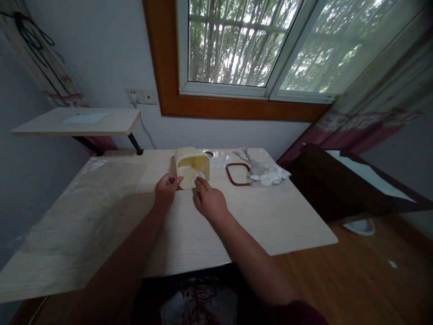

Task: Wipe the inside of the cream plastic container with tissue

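A cream-yellow plastic container (192, 155) lies tilted on the table, its mouth facing me. My left hand (165, 189) is closed at the container's lower left corner, thumb and fingers pinching the rim. My right hand (211, 198) is at the lower right of the mouth, its fingers closed on a small white wipe (197, 176) against the inside of the container. Whether the wipe is paper or cloth I cannot tell. To the right lie a reddish-brown rounded square frame (227, 174) and a clear plastic bag (269, 174) with white crumpled stuff in it.
The pale wooden table (264, 225) has a clear plastic sheet (91, 212) on its left side. A raised shelf (118, 122) on black legs stands at the back left. Behind are a wall socket (140, 96) and a window. A dark brown piece of furniture (324, 189) is at the right.
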{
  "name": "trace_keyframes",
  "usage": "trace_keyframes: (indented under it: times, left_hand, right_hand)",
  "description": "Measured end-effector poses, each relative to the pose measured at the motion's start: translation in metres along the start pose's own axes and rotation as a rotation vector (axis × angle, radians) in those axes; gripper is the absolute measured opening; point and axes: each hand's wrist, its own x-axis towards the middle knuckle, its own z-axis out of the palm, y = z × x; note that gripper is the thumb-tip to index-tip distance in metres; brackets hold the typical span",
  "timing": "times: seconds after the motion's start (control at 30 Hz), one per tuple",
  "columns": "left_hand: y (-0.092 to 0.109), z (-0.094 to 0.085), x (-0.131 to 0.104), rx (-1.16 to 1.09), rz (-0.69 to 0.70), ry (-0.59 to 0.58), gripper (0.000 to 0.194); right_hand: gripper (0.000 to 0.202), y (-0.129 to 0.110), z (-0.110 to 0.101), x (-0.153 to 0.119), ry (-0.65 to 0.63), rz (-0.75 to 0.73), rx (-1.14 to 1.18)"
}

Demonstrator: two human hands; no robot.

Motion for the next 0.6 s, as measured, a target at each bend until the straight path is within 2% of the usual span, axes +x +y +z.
trace_keyframes:
  times: [0.33,0.47,0.6]
  left_hand:
    - [0.0,0.001,-0.004,0.049,0.012,-0.004,0.033]
    - [0.001,0.002,-0.004,0.002,-0.005,-0.009,0.033]
    - [0.003,0.002,-0.004,-0.007,0.001,0.008,0.031]
  right_hand:
    - [0.063,-0.013,0.001,-0.003,-0.044,-0.169,0.11]
    - [0.062,-0.009,-0.001,-0.002,-0.029,-0.132,0.081]
    - [0.061,-0.003,-0.002,0.0,-0.021,-0.028,0.028]
